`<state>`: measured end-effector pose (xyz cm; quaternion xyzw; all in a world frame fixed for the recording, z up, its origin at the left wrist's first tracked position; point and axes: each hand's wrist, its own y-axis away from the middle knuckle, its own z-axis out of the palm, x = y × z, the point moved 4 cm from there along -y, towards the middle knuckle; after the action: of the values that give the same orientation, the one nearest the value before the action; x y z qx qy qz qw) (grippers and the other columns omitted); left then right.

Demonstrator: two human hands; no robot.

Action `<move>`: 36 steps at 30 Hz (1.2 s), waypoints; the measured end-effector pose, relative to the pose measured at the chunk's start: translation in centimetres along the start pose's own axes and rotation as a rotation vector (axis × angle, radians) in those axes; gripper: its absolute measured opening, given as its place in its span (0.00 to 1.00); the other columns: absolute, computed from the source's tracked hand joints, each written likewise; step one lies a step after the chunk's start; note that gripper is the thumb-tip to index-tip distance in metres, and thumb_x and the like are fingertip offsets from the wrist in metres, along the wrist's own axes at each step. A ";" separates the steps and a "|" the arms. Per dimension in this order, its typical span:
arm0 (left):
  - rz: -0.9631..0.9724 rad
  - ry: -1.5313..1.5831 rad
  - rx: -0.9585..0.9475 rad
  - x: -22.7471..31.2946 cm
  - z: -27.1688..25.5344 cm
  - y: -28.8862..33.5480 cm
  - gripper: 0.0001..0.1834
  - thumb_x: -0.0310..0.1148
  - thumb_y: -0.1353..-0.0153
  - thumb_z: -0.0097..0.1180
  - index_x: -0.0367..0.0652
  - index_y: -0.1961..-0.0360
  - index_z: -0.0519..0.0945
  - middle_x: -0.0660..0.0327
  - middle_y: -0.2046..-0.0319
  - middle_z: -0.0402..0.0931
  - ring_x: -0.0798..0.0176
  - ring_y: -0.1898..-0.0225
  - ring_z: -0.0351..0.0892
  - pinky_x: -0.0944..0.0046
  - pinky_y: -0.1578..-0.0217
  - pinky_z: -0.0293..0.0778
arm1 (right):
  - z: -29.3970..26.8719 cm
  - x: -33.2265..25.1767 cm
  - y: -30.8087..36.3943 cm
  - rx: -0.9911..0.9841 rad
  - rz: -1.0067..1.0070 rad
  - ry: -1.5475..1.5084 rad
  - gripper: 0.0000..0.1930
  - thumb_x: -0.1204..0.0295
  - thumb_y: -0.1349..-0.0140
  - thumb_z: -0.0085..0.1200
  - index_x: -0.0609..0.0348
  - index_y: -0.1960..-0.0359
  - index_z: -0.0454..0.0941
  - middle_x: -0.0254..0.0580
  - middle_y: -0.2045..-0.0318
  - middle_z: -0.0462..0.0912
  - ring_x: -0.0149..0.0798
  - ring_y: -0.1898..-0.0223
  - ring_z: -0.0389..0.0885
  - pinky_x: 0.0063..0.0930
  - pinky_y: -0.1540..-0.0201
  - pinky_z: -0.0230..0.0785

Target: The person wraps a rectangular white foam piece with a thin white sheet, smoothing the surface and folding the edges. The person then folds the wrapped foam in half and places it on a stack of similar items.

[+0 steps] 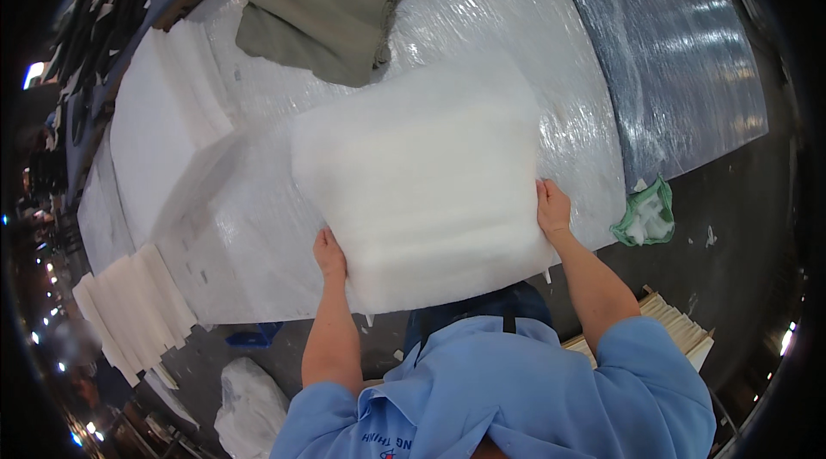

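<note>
A wide sheet of white fluffy batting (pixel 422 175) lies in front of me, its near edge close to my waist. My left hand (pixel 329 254) grips its left edge, fingers closed and partly hidden by the sheet. On the opposite edge, my right hand (pixel 553 205) is closed as well, thumb along the side and fingertips tucked out of sight. Beneath the batting is a table (pixel 258 261) wrapped in shiny clear plastic film. A folded olive-green cloth (pixel 323 12) rests on the film beyond the batting.
At the left stands a stack of white sheets (pixel 163 123), with cream folded pieces (pixel 138 308) at the table's near-left corner. A blue-grey film-covered surface (pixel 671 63) adjoins on the right. Below it hangs a green bag (pixel 645 214). A white plastic bag (pixel 249 407) sits on the floor.
</note>
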<state>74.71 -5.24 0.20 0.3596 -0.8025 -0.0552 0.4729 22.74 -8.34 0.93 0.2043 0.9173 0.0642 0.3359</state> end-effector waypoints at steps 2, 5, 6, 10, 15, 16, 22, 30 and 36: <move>0.100 -0.189 0.057 0.0 -0.4 -0.1 0.20 0.38 0.21 0.44 0.30 0.58 0.81 0.54 0.66 0.83 0.59 0.65 0.77 0.59 0.59 0.74 | 0.1 -0.2 0.0 -0.003 0.023 0.065 0.20 0.54 0.25 0.48 0.58 0.65 0.77 0.60 0.71 0.83 0.67 0.66 0.81 0.56 0.63 0.71; 0.079 -0.205 0.056 1.4 0.2 -0.3 0.21 0.39 0.22 0.45 0.30 0.56 0.82 0.50 0.64 0.84 0.53 0.64 0.80 0.56 0.57 0.75 | 0.3 -0.2 -0.3 0.000 0.062 0.159 0.20 0.52 0.25 0.47 0.58 0.64 0.78 0.60 0.71 0.83 0.67 0.65 0.81 0.58 0.62 0.71; 0.034 -0.175 0.042 1.1 -0.1 0.2 0.21 0.39 0.22 0.45 0.30 0.56 0.82 0.50 0.63 0.84 0.51 0.63 0.81 0.55 0.57 0.75 | 0.4 -0.4 -0.3 0.002 0.067 0.156 0.21 0.52 0.25 0.47 0.58 0.63 0.79 0.60 0.70 0.83 0.67 0.65 0.81 0.58 0.61 0.71; 0.109 -0.206 0.076 2.0 -0.7 0.7 0.21 0.40 0.23 0.47 0.30 0.53 0.81 0.50 0.59 0.84 0.50 0.59 0.83 0.54 0.54 0.76 | -1.2 -0.8 -0.3 -0.022 0.028 0.079 0.19 0.53 0.26 0.48 0.56 0.57 0.82 0.58 0.67 0.85 0.62 0.61 0.84 0.53 0.57 0.73; 0.217 -0.144 0.223 2.3 -5.4 5.1 0.19 0.39 0.24 0.50 0.31 0.49 0.81 0.49 0.56 0.84 0.50 0.57 0.83 0.56 0.51 0.76 | -6.9 -1.1 2.7 0.214 0.110 -0.102 0.16 0.60 0.27 0.53 0.56 0.49 0.84 0.49 0.56 0.87 0.51 0.54 0.85 0.43 0.50 0.75; 0.264 -0.076 0.254 2.4 -6.4 6.7 0.19 0.39 0.25 0.51 0.31 0.48 0.81 0.48 0.56 0.84 0.50 0.57 0.83 0.56 0.50 0.76 | -8.4 -1.6 3.8 0.326 0.074 -0.154 0.15 0.62 0.27 0.54 0.56 0.48 0.84 0.49 0.53 0.86 0.52 0.53 0.85 0.44 0.49 0.75; 0.196 -0.322 -0.002 1.0 -0.3 14.5 0.32 0.41 0.28 0.55 0.26 0.32 0.68 0.38 0.33 0.70 0.41 0.29 0.67 0.53 0.28 0.60 | -0.8 -4.1 11.3 0.241 -0.148 0.102 0.25 0.63 0.28 0.54 0.70 0.35 0.71 0.65 0.47 0.80 0.61 0.44 0.79 0.49 0.41 0.70; 0.009 -0.598 -0.139 1.3 -0.8 10.3 0.25 0.44 0.34 0.59 0.30 0.47 0.80 0.38 0.53 0.83 0.36 0.48 0.82 0.46 0.47 0.74 | 0.3 -4.6 8.2 0.012 0.187 0.036 0.29 0.52 0.26 0.48 0.73 0.45 0.77 0.71 0.50 0.82 0.67 0.45 0.79 0.53 0.41 0.69; -0.351 0.118 -0.370 -0.1 -1.8 6.8 0.19 0.36 0.41 0.70 0.33 0.54 0.84 0.53 0.56 0.86 0.50 0.52 0.85 0.53 0.52 0.77 | 0.5 -3.9 5.6 -0.102 0.432 -0.035 0.43 0.36 0.28 0.39 0.74 0.49 0.82 0.72 0.49 0.82 0.70 0.45 0.79 0.54 0.38 0.68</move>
<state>72.56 0.28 4.08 0.4033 -0.6751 -0.2610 0.5599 27.58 -4.93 4.28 0.3801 0.8417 0.1772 0.3402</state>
